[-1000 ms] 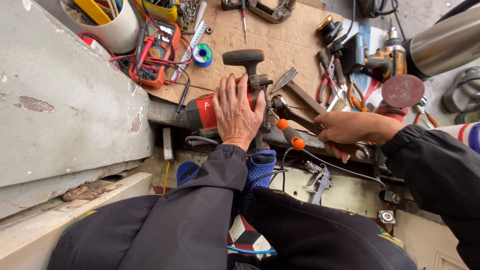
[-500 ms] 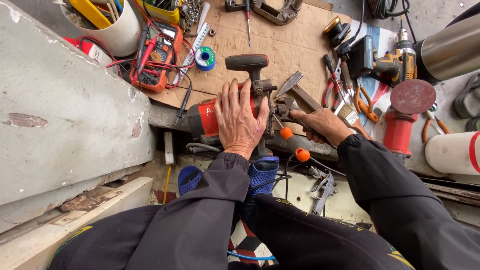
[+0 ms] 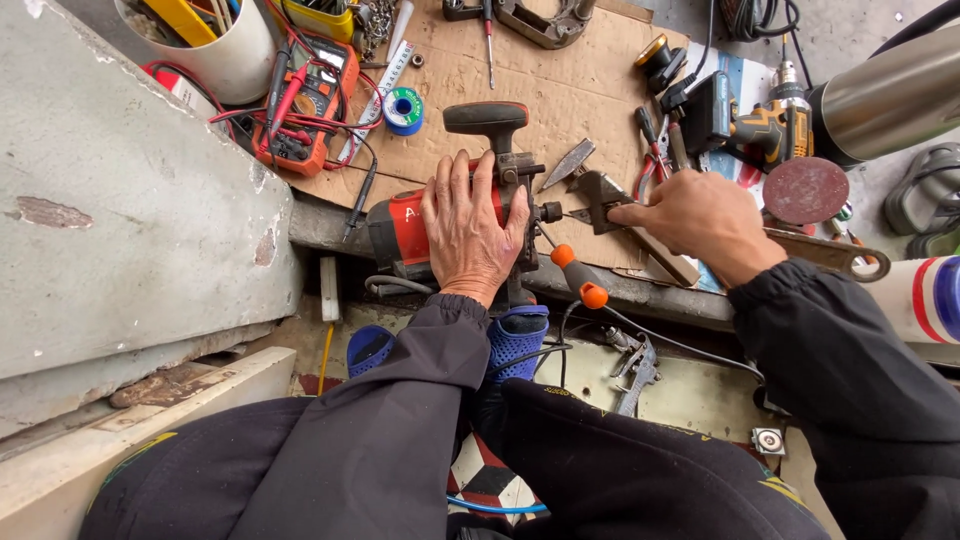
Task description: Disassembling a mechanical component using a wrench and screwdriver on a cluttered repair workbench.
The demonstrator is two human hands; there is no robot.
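A red power tool (image 3: 400,228) with a black top handle (image 3: 487,118) lies at the near edge of a cardboard sheet (image 3: 570,70). My left hand (image 3: 470,230) lies flat on its body, fingers spread, and presses it down. Just right of the tool, my right hand (image 3: 700,220) pinches a thin metal tool (image 3: 578,214) whose tip points at a knob on the power tool's side. Grey metal pliers (image 3: 600,188) lie just above the fingers. Two orange-tipped handles (image 3: 580,275) stick out below, between my hands.
An orange multimeter (image 3: 310,110), a white bucket (image 3: 230,50) and a blue tape roll (image 3: 403,108) lie at the back left. A cordless drill (image 3: 760,125), a red sanding disc (image 3: 805,190) and a steel cylinder (image 3: 890,95) crowd the right. A concrete slab (image 3: 130,200) fills the left.
My right hand reached in toward the power tool's side and now pinches the thin metal tool there. My left hand has stayed on the tool.
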